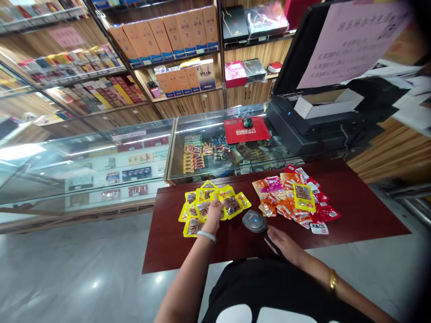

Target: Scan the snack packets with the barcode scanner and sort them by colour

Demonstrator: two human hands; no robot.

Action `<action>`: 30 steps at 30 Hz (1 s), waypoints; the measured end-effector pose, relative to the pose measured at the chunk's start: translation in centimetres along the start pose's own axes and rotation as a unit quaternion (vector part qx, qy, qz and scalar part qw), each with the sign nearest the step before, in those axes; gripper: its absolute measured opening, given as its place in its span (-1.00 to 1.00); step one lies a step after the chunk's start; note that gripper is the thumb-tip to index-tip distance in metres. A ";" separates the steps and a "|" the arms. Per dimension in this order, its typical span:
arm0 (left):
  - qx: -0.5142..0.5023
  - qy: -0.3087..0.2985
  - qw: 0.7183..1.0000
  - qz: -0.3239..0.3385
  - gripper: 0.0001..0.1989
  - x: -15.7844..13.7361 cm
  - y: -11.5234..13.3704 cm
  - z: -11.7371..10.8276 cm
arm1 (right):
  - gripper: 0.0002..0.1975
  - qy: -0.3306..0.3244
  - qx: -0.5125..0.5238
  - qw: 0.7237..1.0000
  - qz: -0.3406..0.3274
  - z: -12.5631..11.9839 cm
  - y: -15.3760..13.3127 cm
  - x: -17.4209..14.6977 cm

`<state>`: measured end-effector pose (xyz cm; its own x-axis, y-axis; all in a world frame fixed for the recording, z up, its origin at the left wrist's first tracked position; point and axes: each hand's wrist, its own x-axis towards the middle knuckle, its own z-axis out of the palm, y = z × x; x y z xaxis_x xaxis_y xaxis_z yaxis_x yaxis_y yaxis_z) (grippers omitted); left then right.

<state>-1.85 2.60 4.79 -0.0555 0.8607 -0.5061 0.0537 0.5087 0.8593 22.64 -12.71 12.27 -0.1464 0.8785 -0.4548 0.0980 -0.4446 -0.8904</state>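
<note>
My left hand [214, 215] is at the right side of a loose pile of yellow snack packets [196, 211], its fingers closed on the edge of one yellow snack packet [233, 205]. My right hand [284, 242] is wrapped around the handle of a dark barcode scanner [255, 222], whose head points toward the yellow packets and shows a small blue light. Right of the scanner lies a heap of orange, pink and red snack packets [281, 197]. A single yellow packet [304, 197] rests on top of that heap.
The packets lie on a dark red wooden board [360, 202]. Behind it stands a glass display counter [198, 128] with a red mat [247, 131] and a mouse [248, 122] on top. A black checkout terminal [303, 125] occupies the right. Stocked shelves [188, 58] line the wall.
</note>
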 end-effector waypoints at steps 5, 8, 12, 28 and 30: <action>0.175 0.218 0.950 0.142 -0.69 -0.6 0.6 -5.3 | -0.40 -0.032 -0.031 0.998 -0.041 1.6 -0.5 0.3; 0.247 0.226 0.915 0.226 -0.65 -1.0 0.5 -5.3 | -0.37 -0.020 -0.037 0.998 -0.051 1.7 -0.5 -0.1; 0.239 0.081 0.939 0.235 -0.73 -1.8 -0.8 -0.8 | -0.34 0.007 -0.027 0.998 -0.049 0.6 -0.6 -1.3; 0.478 -0.136 0.841 0.212 -0.51 -4.6 1.4 30.7 | -0.30 0.166 0.053 0.985 0.008 -15.8 5.3 -8.7; 0.522 -0.100 0.823 0.200 -0.30 -4.6 1.3 34.1 | -0.29 0.181 0.064 0.981 0.024 -17.8 6.9 -9.2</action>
<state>32.48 0.04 5.69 0.3338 0.8969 -0.2902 0.8613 -0.1651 0.4805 42.19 -20.68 10.71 0.2167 0.8505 -0.4792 -0.0316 -0.4845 -0.8742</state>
